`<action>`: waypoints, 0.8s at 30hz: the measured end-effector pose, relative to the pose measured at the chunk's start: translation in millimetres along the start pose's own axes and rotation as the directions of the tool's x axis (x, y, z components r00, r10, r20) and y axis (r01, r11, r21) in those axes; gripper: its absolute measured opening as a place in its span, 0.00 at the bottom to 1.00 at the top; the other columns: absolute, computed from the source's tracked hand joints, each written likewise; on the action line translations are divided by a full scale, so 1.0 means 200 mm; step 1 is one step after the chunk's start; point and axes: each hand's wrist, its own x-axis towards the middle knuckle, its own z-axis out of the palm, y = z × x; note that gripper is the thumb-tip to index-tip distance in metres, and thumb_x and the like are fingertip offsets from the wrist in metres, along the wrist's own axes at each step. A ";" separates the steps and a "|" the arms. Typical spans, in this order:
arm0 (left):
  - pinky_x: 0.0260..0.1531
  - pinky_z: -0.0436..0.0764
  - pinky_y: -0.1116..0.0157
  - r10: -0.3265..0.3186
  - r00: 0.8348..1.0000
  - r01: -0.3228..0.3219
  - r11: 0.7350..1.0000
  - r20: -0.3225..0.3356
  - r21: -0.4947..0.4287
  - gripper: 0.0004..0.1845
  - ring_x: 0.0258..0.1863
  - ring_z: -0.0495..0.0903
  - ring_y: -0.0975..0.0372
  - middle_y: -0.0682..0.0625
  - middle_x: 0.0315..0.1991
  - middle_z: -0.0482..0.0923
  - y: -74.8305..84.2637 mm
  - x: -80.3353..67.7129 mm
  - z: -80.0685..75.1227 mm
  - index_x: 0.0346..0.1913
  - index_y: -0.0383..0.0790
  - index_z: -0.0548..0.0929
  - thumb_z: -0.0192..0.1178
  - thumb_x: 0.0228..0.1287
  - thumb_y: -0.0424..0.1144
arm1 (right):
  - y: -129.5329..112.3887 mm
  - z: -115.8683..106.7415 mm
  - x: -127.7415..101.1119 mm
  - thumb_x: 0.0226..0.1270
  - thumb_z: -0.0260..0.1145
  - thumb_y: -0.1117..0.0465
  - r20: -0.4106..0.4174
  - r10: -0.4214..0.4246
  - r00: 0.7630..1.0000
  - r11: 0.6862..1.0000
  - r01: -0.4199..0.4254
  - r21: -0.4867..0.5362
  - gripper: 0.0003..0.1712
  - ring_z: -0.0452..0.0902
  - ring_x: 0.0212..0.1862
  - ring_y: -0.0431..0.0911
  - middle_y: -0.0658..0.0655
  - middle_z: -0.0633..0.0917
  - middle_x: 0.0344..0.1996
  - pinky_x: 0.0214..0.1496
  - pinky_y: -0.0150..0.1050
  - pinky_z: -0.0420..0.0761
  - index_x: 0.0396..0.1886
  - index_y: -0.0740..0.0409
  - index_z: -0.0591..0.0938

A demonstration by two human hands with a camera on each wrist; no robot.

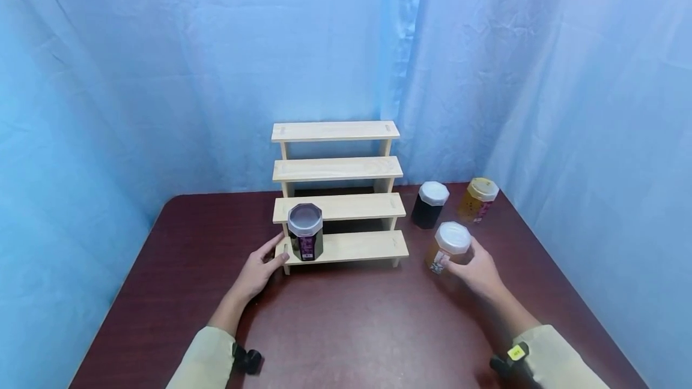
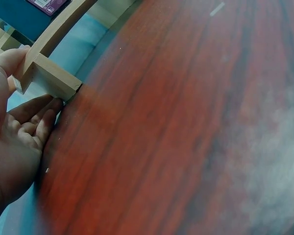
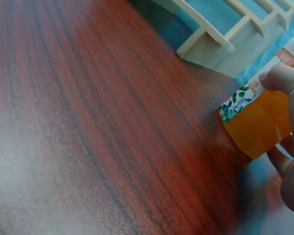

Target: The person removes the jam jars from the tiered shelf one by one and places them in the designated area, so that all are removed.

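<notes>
A wooden four-step display rack (image 1: 357, 247) stands at the table's far side. My left hand (image 1: 258, 272) grips the left end of its lowest step; in the left wrist view the thumb lies at the step's edge (image 2: 63, 29) and the other fingers are bent beside the leg. Close to that hand, a dark jar (image 1: 306, 239) with a purple label sits upright at the left of the lowest step. My right hand (image 1: 478, 270) holds an amber jar (image 3: 262, 120) with a white lid and leafy label, right of the rack, thumb on the label side, slightly tilted.
Behind the held jar stand a dark jar with a white lid (image 1: 429, 209) and a yellow jar (image 1: 477, 202) near the table's right edge. Blue curtains (image 1: 335, 41) hang around the dark red wooden table (image 1: 346, 323).
</notes>
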 end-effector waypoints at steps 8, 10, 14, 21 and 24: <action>0.55 0.73 0.67 0.003 1.000 -0.003 1.000 -0.003 0.015 0.32 0.64 0.70 0.51 0.40 0.72 0.66 0.00 0.00 0.00 0.75 0.37 0.67 0.62 0.72 0.37 | 0.00 0.00 0.00 0.57 0.76 0.37 0.010 -0.006 1.000 1.000 0.006 0.013 0.61 0.63 0.69 0.67 0.70 0.68 0.70 0.64 0.69 0.66 0.79 0.61 0.55; 0.53 0.74 0.68 0.002 1.000 -0.002 1.000 0.000 0.007 0.32 0.62 0.73 0.50 0.40 0.72 0.67 0.00 0.00 0.00 0.76 0.37 0.67 0.62 0.72 0.37 | 0.01 0.00 0.00 0.58 0.76 0.38 0.010 -0.006 1.000 1.000 0.006 0.019 0.61 0.64 0.68 0.67 0.70 0.68 0.70 0.63 0.68 0.67 0.79 0.61 0.56; 0.50 0.76 0.69 0.002 1.000 -0.002 1.000 0.002 -0.002 0.32 0.57 0.76 0.50 0.39 0.71 0.68 0.00 0.00 0.00 0.76 0.37 0.66 0.62 0.72 0.37 | 0.01 0.00 0.00 0.58 0.76 0.39 0.011 -0.005 1.000 0.999 0.005 0.039 0.59 0.66 0.67 0.66 0.69 0.70 0.69 0.62 0.67 0.69 0.79 0.60 0.57; 0.49 0.76 0.70 -0.001 1.000 0.001 1.000 -0.011 -0.009 0.32 0.53 0.78 0.54 0.38 0.69 0.70 -0.01 0.01 0.00 0.75 0.36 0.66 0.62 0.72 0.35 | 0.00 -0.01 0.01 0.58 0.79 0.46 0.029 -0.022 0.999 0.993 0.019 0.116 0.59 0.66 0.67 0.68 0.70 0.68 0.69 0.63 0.67 0.69 0.79 0.60 0.55; 0.50 0.75 0.70 -0.002 1.000 0.002 1.000 -0.012 0.001 0.32 0.55 0.77 0.54 0.38 0.70 0.70 -0.01 0.01 0.01 0.75 0.36 0.67 0.62 0.72 0.35 | -0.02 -0.01 0.00 0.58 0.80 0.51 0.035 -0.058 0.998 0.986 0.052 0.159 0.62 0.62 0.69 0.67 0.69 0.65 0.71 0.65 0.69 0.64 0.81 0.57 0.50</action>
